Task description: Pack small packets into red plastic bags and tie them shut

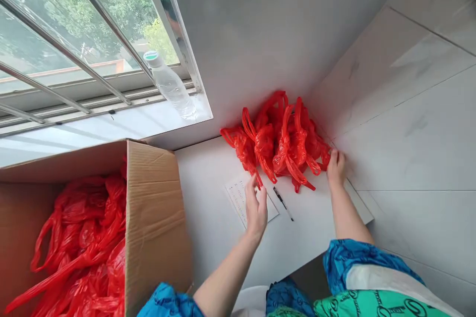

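Observation:
Several tied red plastic bags [264, 141] are heaped on the white table [208, 178] against the wall. My left hand [256, 205] is just in front of the heap, over the written sheet of paper [238, 193], thumb and fingers apart near a bag's loose end. At the heap's right edge, my right hand [336, 166] touches the rightmost red bag, its fingers bent around the plastic. A black pen [283, 204] lies between my two hands, right of the paper.
An open cardboard box [156, 218] full of red bags [85, 237] stands at the left. A clear plastic bottle [173, 86] is on the window sill [148, 121]. Barred window behind; tiled wall [420, 153] close on the right.

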### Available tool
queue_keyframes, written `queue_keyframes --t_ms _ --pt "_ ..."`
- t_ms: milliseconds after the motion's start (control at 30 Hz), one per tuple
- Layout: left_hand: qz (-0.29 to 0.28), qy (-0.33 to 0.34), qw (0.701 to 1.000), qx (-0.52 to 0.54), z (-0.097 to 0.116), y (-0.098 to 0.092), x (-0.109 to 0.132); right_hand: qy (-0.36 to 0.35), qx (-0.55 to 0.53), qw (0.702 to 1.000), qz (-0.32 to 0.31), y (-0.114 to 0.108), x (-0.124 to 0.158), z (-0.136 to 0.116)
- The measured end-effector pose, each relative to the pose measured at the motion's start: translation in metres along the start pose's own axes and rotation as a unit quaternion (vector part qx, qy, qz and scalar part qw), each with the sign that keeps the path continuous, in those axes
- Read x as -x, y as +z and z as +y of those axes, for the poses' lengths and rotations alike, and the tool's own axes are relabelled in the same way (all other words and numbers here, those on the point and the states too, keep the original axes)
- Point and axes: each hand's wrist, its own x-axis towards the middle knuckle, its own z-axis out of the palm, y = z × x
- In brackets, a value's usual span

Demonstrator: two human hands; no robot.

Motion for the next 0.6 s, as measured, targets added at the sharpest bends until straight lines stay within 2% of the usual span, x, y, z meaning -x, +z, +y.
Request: queue_keyframes --t_ms 67,133,167,233,300,400,600 --pt "-0.045 0.017 0.998 -0.049 -0.030 -0.017 0.051 0.014 -0.006 1.000 0.000 0.002 0.054 0.030" --pt "-0.121 0.043 0.985 -0.112 -0.067 -0.032 0.092 0.008 -0.009 1.000 -0.011 0.007 0.101 0.059" --pt "-0.161 0.066 0.975 -0.139 -0.086 -0.037 0.108 0.000 -0.010 1.000 -0.017 0.012 0.119 0.072" --pt "-0.194 0.133 0.954 -0.188 -0.119 -0.041 0.129 -0.028 -0.003 0.999 -0.020 0.023 0.139 0.095" --pt "-0.185 0.203 0.934 -0.229 -0.145 -0.037 0.140 -0.062 0.015 0.998 -0.013 0.033 0.141 0.113" --pt "-0.160 0.274 0.916 -0.247 -0.166 -0.027 0.146 -0.099 0.035 0.994 0.002 0.042 0.133 0.133" --pt "-0.173 0.324 0.890 -0.271 -0.176 -0.016 0.152 -0.120 0.072 0.990 -0.012 0.039 0.124 0.152"
